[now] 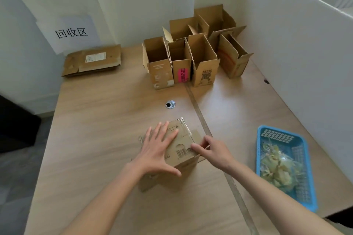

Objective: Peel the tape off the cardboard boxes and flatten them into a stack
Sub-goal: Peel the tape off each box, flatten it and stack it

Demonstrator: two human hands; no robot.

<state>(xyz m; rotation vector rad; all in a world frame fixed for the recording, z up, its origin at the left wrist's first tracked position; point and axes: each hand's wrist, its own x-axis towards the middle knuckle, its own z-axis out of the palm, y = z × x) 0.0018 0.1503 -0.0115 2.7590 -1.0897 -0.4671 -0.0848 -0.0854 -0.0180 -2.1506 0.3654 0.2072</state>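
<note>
Mid-peel on the near box, tape end being worked loose.

Left hand point(160, 150) flat, fingers spread, pressing the box point(181, 150) down on the surface point(99, 139); right hand point(212, 150) at the box's right edge, fingers curled and seemingly pinching the tape, though contact hard to confirm. Next, probably: firm pinch, steady pull, strip into the blue basket point(307, 150), then flatten onto the stack point(92, 61) far left. More open boxes point(193, 57) waiting behind.

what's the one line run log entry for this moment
step: peel tape | left hand: flat on box | right hand: pinching at box edge | flattened stack: far left | blue basket: holds tape scraps
</note>
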